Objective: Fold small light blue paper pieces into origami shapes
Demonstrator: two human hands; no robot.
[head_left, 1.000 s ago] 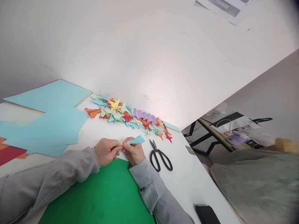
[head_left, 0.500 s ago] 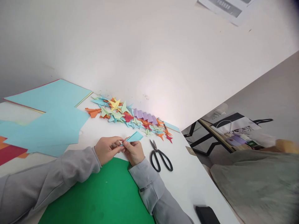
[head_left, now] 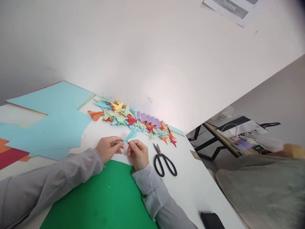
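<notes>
Head camera: left hand (head_left: 107, 150) pinches folded blue paper (head_left: 131, 135); right hand (head_left: 139, 154) is curled just beside it, grip unclear.

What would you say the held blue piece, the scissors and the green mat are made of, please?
Held blue piece: matte paper, judging by its thin, folded shape. Scissors: grey, probably metal blades; smooth black handles, perhaps plastic or coated metal. Green mat: flat, evenly coloured, possibly plastic, rubber or card.

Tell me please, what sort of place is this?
Likely a paper-craft desk: the left hand holds folded blue paper, many paper shapes lie beyond, and scissors lie to the right.
</notes>
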